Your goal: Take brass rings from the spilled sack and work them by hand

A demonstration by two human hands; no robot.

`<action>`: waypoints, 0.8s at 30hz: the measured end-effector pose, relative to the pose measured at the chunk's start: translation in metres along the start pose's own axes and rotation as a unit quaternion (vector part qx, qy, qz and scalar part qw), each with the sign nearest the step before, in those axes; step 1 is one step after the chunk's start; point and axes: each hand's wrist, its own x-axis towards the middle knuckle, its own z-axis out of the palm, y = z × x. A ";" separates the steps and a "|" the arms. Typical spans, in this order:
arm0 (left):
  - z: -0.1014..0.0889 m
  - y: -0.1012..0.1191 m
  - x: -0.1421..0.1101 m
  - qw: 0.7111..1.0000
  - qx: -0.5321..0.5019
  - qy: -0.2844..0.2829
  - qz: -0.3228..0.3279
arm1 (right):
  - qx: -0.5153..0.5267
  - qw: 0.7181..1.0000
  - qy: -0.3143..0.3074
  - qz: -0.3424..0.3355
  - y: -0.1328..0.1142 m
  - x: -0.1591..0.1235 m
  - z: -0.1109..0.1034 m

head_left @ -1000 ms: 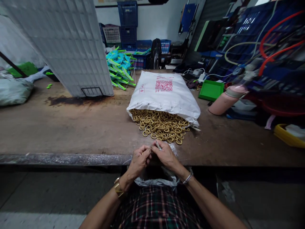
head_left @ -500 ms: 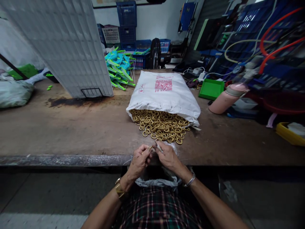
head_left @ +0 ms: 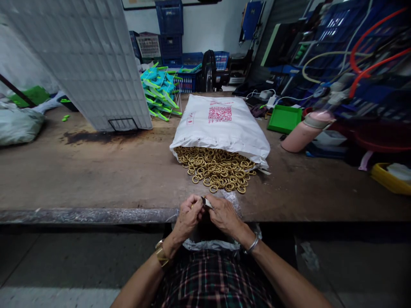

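Note:
Just above the front edge of the table, my left hand (head_left: 189, 216) is closed in a pinch on a brass-coloured ring, mostly hidden by the fingers. My right hand (head_left: 226, 217) is closed round a small tool (head_left: 208, 203) with a dark tip and a pale body; its exact kind is unclear. The tool's dark tip meets the left fingertips. Beyond the hands, a loose pile of brass-coloured rings (head_left: 221, 171) spills from the mouth of a white sack (head_left: 199, 122) with a red printed code.
On the left stands a tall pale ribbed panel (head_left: 105, 77), with turquoise-and-green plastic pieces (head_left: 160, 92) behind it. To the right are a green tray (head_left: 284, 119), a leaning pink bottle (head_left: 298, 137) and a yellow tray (head_left: 388, 177). A bag's rim (head_left: 212, 245) shows below the table edge.
My right hand has drawn back slightly from the pile and turned, so more of the small tool shows. The ring in my left fingers is now more hidden. The sack stays put.

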 end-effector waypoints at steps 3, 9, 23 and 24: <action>0.000 0.001 -0.001 1.000 0.016 0.002 0.012 | -0.012 1.000 -0.011 0.006 0.000 0.001 0.001; -0.002 0.002 -0.001 0.999 0.026 -0.005 0.023 | 0.027 0.999 -0.041 -0.008 0.002 0.004 0.000; -0.006 0.016 -0.022 0.985 -0.163 -0.056 -0.032 | -0.098 0.993 -0.021 0.061 -0.013 0.049 0.003; -0.008 0.016 -0.020 0.982 -0.181 -0.044 -0.037 | -0.110 0.992 -0.010 0.063 -0.014 0.055 0.005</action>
